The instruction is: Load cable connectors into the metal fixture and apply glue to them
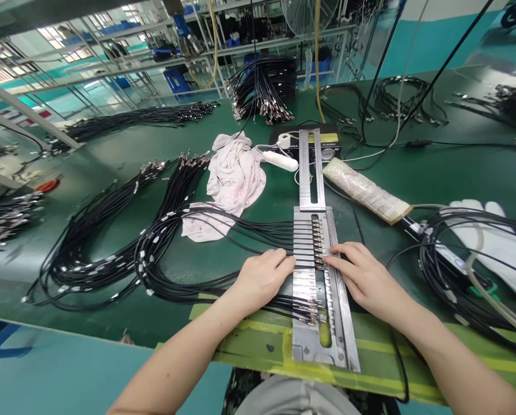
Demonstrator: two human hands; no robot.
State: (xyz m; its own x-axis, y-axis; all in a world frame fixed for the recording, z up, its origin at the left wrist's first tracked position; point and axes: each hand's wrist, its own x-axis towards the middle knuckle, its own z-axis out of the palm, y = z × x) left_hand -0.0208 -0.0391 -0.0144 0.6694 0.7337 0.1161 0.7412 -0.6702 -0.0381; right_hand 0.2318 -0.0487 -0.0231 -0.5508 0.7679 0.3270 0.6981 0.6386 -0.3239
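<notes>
Green tabletop [154,145]: slotted metal jig [304,280] holds black cables [245,223]

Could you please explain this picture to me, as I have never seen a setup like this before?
Of course. There is no robot here: a person works with two bare hands, and a camera worn on the head looks forward and down at them.

On the green table lies a long, slotted metal fixture. Black cables run into it from the left, their metal-tipped ends lined up across the slots. The left hand is over the cables at the fixture's left edge; the right hand has its fingertips by the cable ends. Whether either grips a cable is hard to tell.

Around them are a crumpled cloth and, at the far right, a white glove partly under more cables.
</notes>
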